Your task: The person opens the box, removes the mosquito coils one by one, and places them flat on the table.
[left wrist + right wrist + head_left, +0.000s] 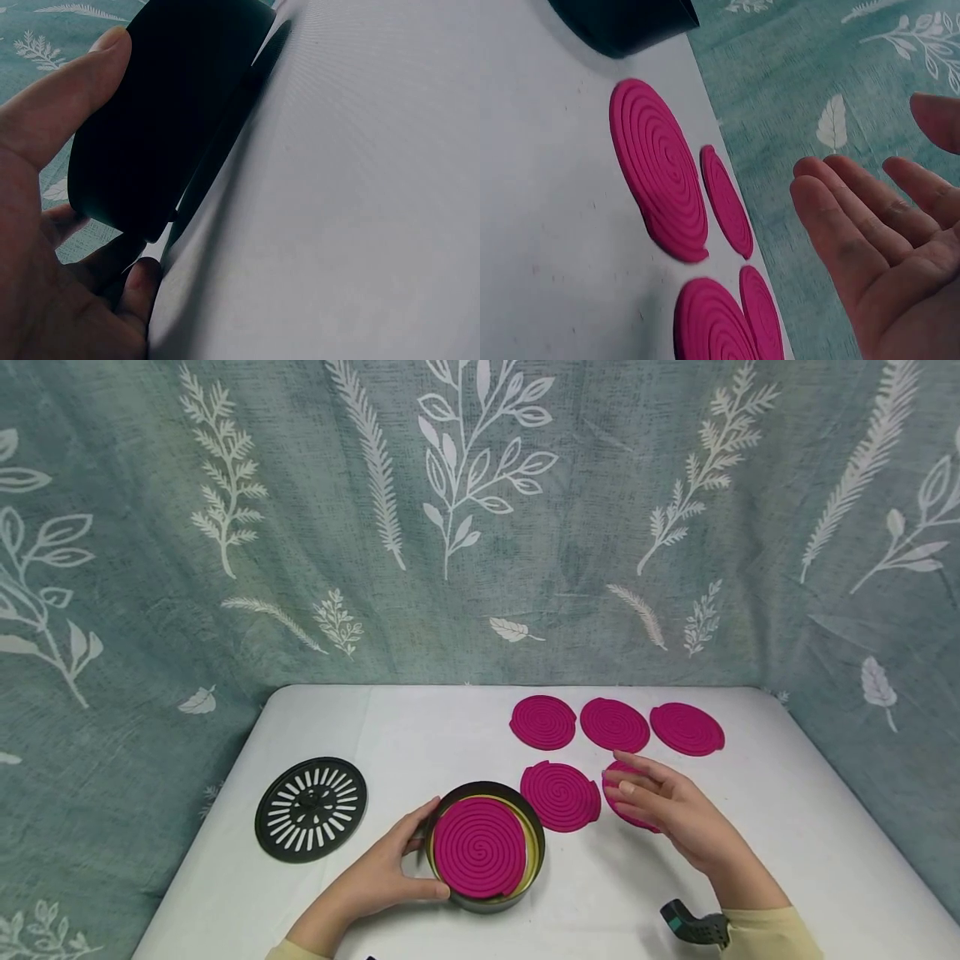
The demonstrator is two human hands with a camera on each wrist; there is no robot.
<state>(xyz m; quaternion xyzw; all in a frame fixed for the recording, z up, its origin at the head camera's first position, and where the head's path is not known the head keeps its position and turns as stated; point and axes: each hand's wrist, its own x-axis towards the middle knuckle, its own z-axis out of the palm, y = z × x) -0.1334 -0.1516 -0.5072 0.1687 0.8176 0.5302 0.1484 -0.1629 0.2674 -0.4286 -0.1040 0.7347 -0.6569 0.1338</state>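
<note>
A dark round tin (487,906) with a yellowish inside stands at the front middle of the white table. My left hand (378,878) grips its left side, the thumb on the near wall and fingers around the far side. The left wrist view shows the thumb (82,82) against the tin's dark wall (165,112). Inside the tin lies a magenta spiral coaster (480,847), slightly tilted. My right hand (678,818) hovers above another spiral coaster (628,816), partly covering it from the head camera. In the right wrist view, its fingers (847,232) are extended and hold nothing.
Left of the tin lies a black slotted disc (311,810). A magenta coaster (561,797) lies just right of the tin. Behind it, three more form a row: left coaster (543,722), middle coaster (615,725), right coaster (687,729). A leaf-patterned curtain (480,610) hangs behind the table.
</note>
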